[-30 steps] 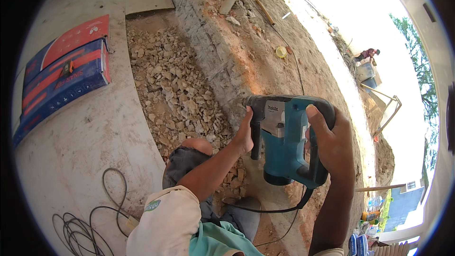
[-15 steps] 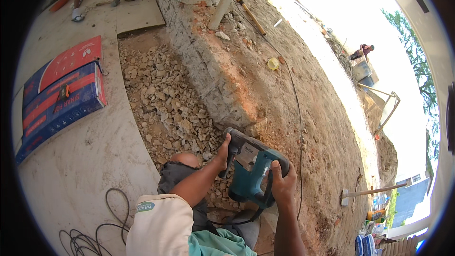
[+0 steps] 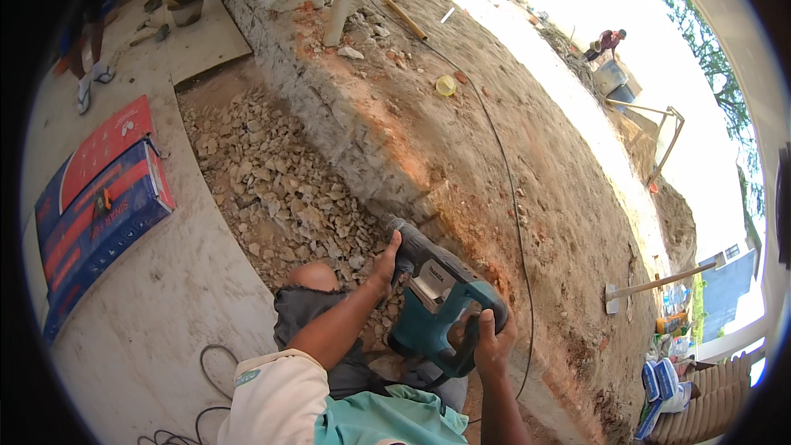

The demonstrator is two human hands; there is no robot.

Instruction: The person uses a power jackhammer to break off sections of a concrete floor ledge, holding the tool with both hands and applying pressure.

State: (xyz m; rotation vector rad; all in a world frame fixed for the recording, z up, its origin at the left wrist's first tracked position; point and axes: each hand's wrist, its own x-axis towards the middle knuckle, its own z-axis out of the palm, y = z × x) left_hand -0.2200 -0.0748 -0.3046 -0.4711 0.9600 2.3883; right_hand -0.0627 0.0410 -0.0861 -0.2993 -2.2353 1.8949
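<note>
A teal and black demolition hammer (image 3: 441, 297) points away from me at the broken edge of a concrete curb (image 3: 354, 152). My left hand (image 3: 384, 265) grips its front side handle. My right hand (image 3: 493, 342) holds the rear handle. The tool's tip is hidden at the curb's edge. A trench of broken rubble (image 3: 272, 189) lies left of the curb, and my bent knee (image 3: 311, 278) rests at its near end.
A red and blue cardboard box (image 3: 99, 206) lies on the concrete floor at left. A black cable (image 3: 504, 189) runs over the reddish dirt. A person's feet in sandals (image 3: 91, 82) stand far left. Another person (image 3: 608, 41) works far off. A loose cord coil (image 3: 206, 387) lies near my elbow.
The hammer came down from in front of my face to the curb's edge. Both hands stayed on it and the view widened upward.
</note>
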